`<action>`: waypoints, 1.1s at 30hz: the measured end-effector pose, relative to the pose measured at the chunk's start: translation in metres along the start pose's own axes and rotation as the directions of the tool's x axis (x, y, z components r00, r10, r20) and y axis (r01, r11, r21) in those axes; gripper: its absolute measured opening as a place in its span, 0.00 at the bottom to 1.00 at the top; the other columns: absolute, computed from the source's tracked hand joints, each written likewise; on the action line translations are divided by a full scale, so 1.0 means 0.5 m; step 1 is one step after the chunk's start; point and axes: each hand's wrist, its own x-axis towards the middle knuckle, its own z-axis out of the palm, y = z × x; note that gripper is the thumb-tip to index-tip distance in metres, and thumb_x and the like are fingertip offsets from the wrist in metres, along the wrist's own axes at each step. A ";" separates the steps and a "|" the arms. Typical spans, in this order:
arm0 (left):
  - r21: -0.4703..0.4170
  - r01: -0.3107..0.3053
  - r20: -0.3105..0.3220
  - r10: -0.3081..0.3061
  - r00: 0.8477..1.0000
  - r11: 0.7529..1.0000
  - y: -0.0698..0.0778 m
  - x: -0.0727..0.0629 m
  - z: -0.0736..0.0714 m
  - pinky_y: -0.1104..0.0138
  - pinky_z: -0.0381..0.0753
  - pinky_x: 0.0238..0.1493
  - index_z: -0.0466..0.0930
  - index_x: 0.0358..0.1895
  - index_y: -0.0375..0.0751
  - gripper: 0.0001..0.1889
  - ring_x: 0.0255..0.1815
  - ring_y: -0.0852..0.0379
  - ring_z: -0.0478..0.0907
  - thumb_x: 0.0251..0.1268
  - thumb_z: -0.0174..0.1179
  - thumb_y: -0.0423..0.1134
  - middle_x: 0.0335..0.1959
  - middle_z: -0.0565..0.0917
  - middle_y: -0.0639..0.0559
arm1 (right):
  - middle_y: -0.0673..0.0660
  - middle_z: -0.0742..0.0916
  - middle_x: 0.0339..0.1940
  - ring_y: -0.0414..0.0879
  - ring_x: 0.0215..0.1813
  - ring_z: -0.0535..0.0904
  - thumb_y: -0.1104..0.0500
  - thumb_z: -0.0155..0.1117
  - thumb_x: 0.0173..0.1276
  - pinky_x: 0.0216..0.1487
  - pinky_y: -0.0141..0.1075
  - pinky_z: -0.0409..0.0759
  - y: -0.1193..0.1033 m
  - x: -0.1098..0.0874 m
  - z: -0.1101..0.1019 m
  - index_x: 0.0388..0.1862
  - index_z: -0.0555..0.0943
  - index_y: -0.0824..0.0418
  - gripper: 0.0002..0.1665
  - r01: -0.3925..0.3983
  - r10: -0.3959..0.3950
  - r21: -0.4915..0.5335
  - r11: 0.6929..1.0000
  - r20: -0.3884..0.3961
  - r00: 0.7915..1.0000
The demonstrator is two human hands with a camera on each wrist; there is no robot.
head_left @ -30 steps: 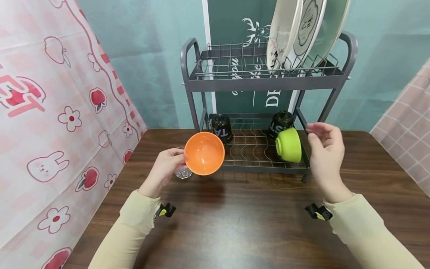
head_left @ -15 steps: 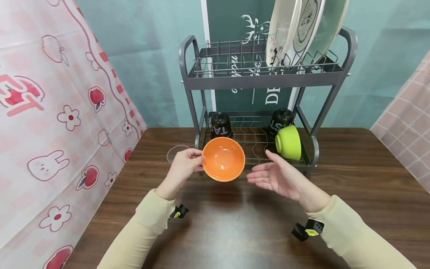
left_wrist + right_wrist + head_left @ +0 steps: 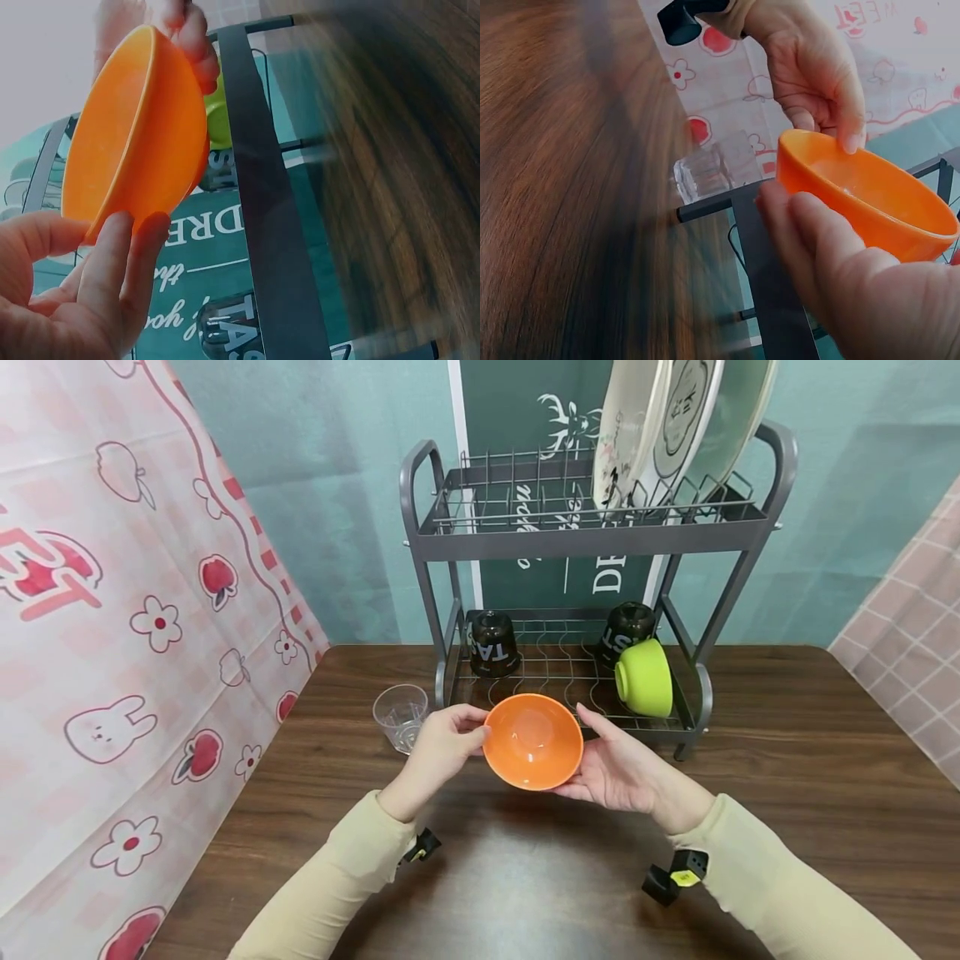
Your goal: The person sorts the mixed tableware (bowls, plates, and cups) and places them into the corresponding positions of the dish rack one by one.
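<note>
An orange bowl point(image 3: 532, 743) is held up above the table in front of the dish rack, its open side facing the head camera. My left hand point(image 3: 450, 745) pinches its left rim, with the thumb on the near side and fingers behind, as the left wrist view shows. My right hand point(image 3: 622, 768) cups the bowl's right side, with fingers point(image 3: 829, 225) along its outer wall and the thumb near the rim. Part of the right fingers is hidden behind the bowl in the head view.
A two-tier dish rack point(image 3: 592, 542) stands behind, with several plates point(image 3: 678, 435) upright on top. Below are two black cups point(image 3: 493, 645), upside down, and a green bowl point(image 3: 647, 678) on its side. A clear glass point(image 3: 401, 714) stands left of the rack on the wooden table point(image 3: 525, 877).
My left hand has carried the orange bowl right and slightly lower. My right hand has come from beside the green bowl to the orange bowl's right side and now holds it too.
</note>
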 end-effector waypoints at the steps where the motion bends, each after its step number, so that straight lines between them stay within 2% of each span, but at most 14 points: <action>1: 0.007 0.000 -0.001 0.000 1.000 1.000 0.000 -0.001 0.002 0.57 0.83 0.38 0.80 0.43 0.29 0.10 0.30 0.56 0.84 0.59 0.56 0.27 0.38 0.84 0.37 | 0.60 0.81 0.51 0.50 0.52 0.80 0.31 0.31 0.69 0.56 0.37 0.76 0.000 0.000 0.000 0.69 0.37 0.69 0.50 0.007 -0.007 0.001 1.000 -0.002 1.000; 5: 0.038 -0.011 -0.006 0.011 1.000 0.999 0.000 -0.004 0.004 0.60 0.83 0.37 0.81 0.43 0.33 0.10 0.31 0.56 0.83 0.59 0.58 0.29 0.38 0.84 0.40 | 0.59 0.80 0.51 0.49 0.51 0.81 0.32 0.33 0.70 0.55 0.37 0.77 -0.001 -0.003 0.004 0.68 0.40 0.66 0.46 0.024 -0.024 -0.005 1.000 -0.030 0.999; 9: 0.078 -0.047 0.005 0.047 0.999 0.996 0.003 -0.006 0.005 0.66 0.83 0.33 0.81 0.43 0.36 0.10 0.32 0.57 0.83 0.59 0.58 0.30 0.38 0.85 0.42 | 0.58 0.79 0.52 0.49 0.50 0.81 0.32 0.35 0.69 0.54 0.38 0.78 -0.004 -0.005 0.009 0.69 0.42 0.63 0.45 0.030 -0.032 -0.028 0.999 -0.070 0.997; 13: 0.123 -0.077 0.003 0.078 0.997 0.989 0.002 -0.005 0.006 0.70 0.80 0.29 0.82 0.43 0.38 0.09 0.31 0.59 0.82 0.59 0.59 0.32 0.38 0.85 0.45 | 0.57 0.77 0.53 0.49 0.51 0.80 0.33 0.35 0.69 0.54 0.39 0.78 -0.004 -0.007 0.012 0.67 0.46 0.60 0.42 0.043 -0.047 -0.052 0.998 -0.076 0.996; 19: 0.133 -0.109 0.005 0.109 0.994 0.985 0.001 -0.006 0.009 0.72 0.78 0.30 0.83 0.43 0.40 0.09 0.34 0.60 0.82 0.59 0.60 0.34 0.39 0.86 0.47 | 0.54 0.75 0.55 0.48 0.51 0.79 0.38 0.34 0.73 0.52 0.39 0.79 -0.002 -0.011 0.011 0.62 0.59 0.50 0.26 0.097 -0.106 -0.133 0.986 -0.060 0.993; 23: 0.108 -0.146 0.032 0.143 0.989 0.983 0.000 -0.006 0.010 0.73 0.78 0.31 0.82 0.43 0.40 0.10 0.35 0.59 0.82 0.59 0.60 0.33 0.40 0.85 0.46 | 0.52 0.77 0.53 0.46 0.51 0.80 0.42 0.35 0.75 0.52 0.39 0.79 -0.004 -0.015 0.008 0.58 0.65 0.48 0.21 0.141 -0.155 -0.220 0.965 -0.051 0.987; 26: 0.083 -0.173 0.075 0.167 0.983 0.981 -0.001 -0.005 0.006 0.72 0.79 0.34 0.81 0.45 0.40 0.11 0.37 0.58 0.81 0.59 0.61 0.33 0.42 0.84 0.46 | 0.50 0.79 0.51 0.45 0.50 0.80 0.45 0.34 0.76 0.53 0.37 0.78 -0.007 -0.021 0.001 0.56 0.67 0.49 0.19 0.175 -0.184 -0.257 0.950 -0.011 0.983; 29: 0.037 -0.210 0.136 0.203 0.970 0.977 0.000 -0.003 0.001 0.69 0.80 0.39 0.79 0.48 0.40 0.14 0.41 0.56 0.81 0.58 0.62 0.34 0.45 0.83 0.45 | 0.48 0.80 0.50 0.43 0.50 0.79 0.48 0.32 0.76 0.54 0.36 0.77 -0.009 -0.027 -0.010 0.55 0.68 0.50 0.19 0.227 -0.212 -0.267 0.937 0.081 0.974; 31: -0.021 -0.232 0.183 0.232 0.955 0.972 0.002 -0.003 -0.001 0.68 0.81 0.42 0.77 0.51 0.40 0.16 0.43 0.55 0.81 0.58 0.62 0.33 0.49 0.81 0.46 | 0.48 0.81 0.51 0.42 0.51 0.79 0.50 0.31 0.77 0.55 0.36 0.77 -0.009 -0.030 -0.018 0.55 0.70 0.51 0.20 0.273 -0.235 -0.253 0.928 0.171 0.957; 33: -0.106 -0.252 0.234 0.270 0.934 0.962 0.005 -0.002 -0.003 0.66 0.81 0.46 0.75 0.55 0.40 0.20 0.46 0.53 0.81 0.57 0.63 0.34 0.53 0.79 0.45 | 0.48 0.81 0.51 0.42 0.52 0.79 0.51 0.32 0.77 0.56 0.36 0.76 -0.009 -0.032 -0.024 0.56 0.71 0.52 0.20 0.318 -0.260 -0.217 0.923 0.255 0.931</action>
